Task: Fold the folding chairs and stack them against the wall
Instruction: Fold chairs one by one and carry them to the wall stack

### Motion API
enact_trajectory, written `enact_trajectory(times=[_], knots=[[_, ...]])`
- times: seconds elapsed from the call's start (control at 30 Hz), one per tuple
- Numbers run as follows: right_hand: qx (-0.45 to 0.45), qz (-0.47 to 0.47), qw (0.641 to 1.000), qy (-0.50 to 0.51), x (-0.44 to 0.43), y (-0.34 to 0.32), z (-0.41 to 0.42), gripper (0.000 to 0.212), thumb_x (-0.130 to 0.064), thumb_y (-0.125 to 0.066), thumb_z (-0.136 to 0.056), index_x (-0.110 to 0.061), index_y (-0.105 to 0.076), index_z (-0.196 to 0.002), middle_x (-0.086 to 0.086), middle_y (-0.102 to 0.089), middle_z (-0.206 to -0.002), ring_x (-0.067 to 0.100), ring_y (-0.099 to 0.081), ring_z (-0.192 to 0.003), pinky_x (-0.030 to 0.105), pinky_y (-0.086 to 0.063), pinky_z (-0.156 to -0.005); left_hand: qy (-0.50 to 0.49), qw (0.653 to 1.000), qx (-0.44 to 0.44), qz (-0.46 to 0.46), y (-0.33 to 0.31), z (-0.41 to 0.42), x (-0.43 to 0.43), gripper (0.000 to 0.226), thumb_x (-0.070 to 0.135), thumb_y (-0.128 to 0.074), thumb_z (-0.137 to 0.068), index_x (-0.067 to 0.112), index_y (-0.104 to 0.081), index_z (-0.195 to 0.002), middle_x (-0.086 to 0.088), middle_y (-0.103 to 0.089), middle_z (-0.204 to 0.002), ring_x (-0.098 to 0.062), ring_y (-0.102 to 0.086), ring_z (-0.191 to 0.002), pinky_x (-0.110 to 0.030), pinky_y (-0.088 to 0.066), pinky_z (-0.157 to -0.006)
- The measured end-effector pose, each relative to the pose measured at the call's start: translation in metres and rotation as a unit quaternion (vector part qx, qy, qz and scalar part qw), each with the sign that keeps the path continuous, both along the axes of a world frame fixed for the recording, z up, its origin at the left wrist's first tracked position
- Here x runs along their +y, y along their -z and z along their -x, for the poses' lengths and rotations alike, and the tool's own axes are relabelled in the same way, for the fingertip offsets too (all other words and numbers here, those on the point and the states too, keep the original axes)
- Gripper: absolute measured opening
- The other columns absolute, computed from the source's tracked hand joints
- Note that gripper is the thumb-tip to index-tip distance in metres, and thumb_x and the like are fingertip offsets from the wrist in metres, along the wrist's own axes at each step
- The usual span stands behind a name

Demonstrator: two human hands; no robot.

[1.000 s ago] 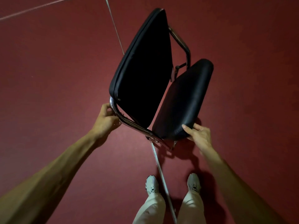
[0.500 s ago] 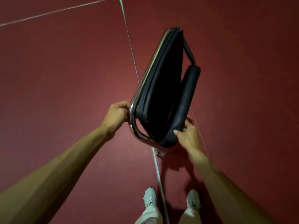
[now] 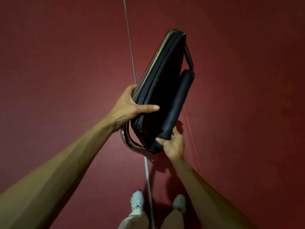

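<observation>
Holding a folding chair (image 3: 158,90) with both hands, a person stands on a red floor (image 3: 66,63) and looks down at it; the chair is folded almost flat, so its two black pads sit close side by side with only a thin dark gap between them. The chair is in front of the person, between the two arms, and it leans a little to the right at its far end; I cannot tell if that far end touches the floor.

The left hand (image 3: 130,106) grips the left edge of the big back pad (image 3: 155,76); its thumb (image 3: 148,107) lies flat across the front of the pad and its other fingers wrap round the back, where they are hidden. The right hand (image 3: 173,144) grabs the near end of the thinner seat pad (image 3: 179,100), with the fingers curled round the soft edge.

A shiny metal tube (image 3: 130,142) bends round the near corner of the chair, just under the left wrist; a dark bar (image 3: 189,58) sticks out at the far right, above the seat pad.

A thin pale line (image 3: 130,43) runs along the floor and passes behind the chair; two white shoes (image 3: 137,201) stand at the bottom, one on each side of that line, with pale trousers (image 3: 133,219) above them.
</observation>
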State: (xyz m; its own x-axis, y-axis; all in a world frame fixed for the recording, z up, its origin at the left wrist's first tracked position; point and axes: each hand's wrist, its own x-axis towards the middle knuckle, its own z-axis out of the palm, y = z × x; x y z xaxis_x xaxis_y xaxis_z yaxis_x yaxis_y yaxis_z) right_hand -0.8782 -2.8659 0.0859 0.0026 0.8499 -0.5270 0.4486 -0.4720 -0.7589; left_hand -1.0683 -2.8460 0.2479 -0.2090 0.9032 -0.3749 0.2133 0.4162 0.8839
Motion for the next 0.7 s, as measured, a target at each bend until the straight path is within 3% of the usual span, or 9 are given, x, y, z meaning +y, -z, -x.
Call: enact_trajectory(times=[0.1,0.33,0.5,0.7], knots=[[-0.014,-0.002,1.0,0.003,0.01,-0.014,0.011,0.079,-0.039,-0.081,-0.043,-0.033,-0.055,-0.117,-0.011,-0.074,-0.089,0.012,-0.071,-0.086,0.04,-0.057,-0.084,-0.014,1.0,0.017,0.013,-0.007,0.004,0.014,0.071,0.025,-0.088,-0.068,0.022,-0.048,-0.126,0.011,-0.064,-0.102,0.0,-0.066,-0.085,-0.017,-0.052,-0.073],[-0.045,0.011,0.998,-0.047,0.063,-0.038,-0.003,0.067,-0.024,-0.086,-0.05,-0.028,-0.06,-0.112,-0.009,-0.074,-0.09,0.014,-0.071,-0.084,0.037,-0.058,-0.081,-0.09,0.995,0.045,0.014,-0.013,-0.008,0.048,0.045,0.018,-0.078,-0.075,0.017,-0.055,-0.114,0.005,-0.067,-0.092,-0.009,-0.068,-0.076,-0.022,-0.053,-0.064],[-0.068,0.009,0.99,-0.123,0.119,-0.055,-0.042,0.08,-0.021,-0.085,-0.059,-0.032,-0.052,-0.131,-0.008,-0.072,-0.103,0.016,-0.069,-0.094,0.035,-0.056,-0.086,-0.189,0.981,0.049,0.018,-0.021,-0.052,0.078,0.04,0.019,-0.077,-0.072,0.016,-0.056,-0.107,0.002,-0.068,-0.09,-0.016,-0.068,-0.076,-0.03,-0.056,-0.066],[-0.089,0.008,0.97,-0.225,0.176,-0.072,-0.085,0.059,-0.02,-0.083,-0.067,-0.024,-0.056,-0.119,-0.001,-0.07,-0.105,0.025,-0.067,-0.095,0.034,-0.054,-0.082,-0.274,0.96,0.046,0.038,-0.035,-0.105,0.108,0.04,0.018,-0.076,-0.075,0.013,-0.057,-0.109,-0.002,-0.067,-0.092,-0.016,-0.068,-0.075,-0.024,-0.05,-0.056]])
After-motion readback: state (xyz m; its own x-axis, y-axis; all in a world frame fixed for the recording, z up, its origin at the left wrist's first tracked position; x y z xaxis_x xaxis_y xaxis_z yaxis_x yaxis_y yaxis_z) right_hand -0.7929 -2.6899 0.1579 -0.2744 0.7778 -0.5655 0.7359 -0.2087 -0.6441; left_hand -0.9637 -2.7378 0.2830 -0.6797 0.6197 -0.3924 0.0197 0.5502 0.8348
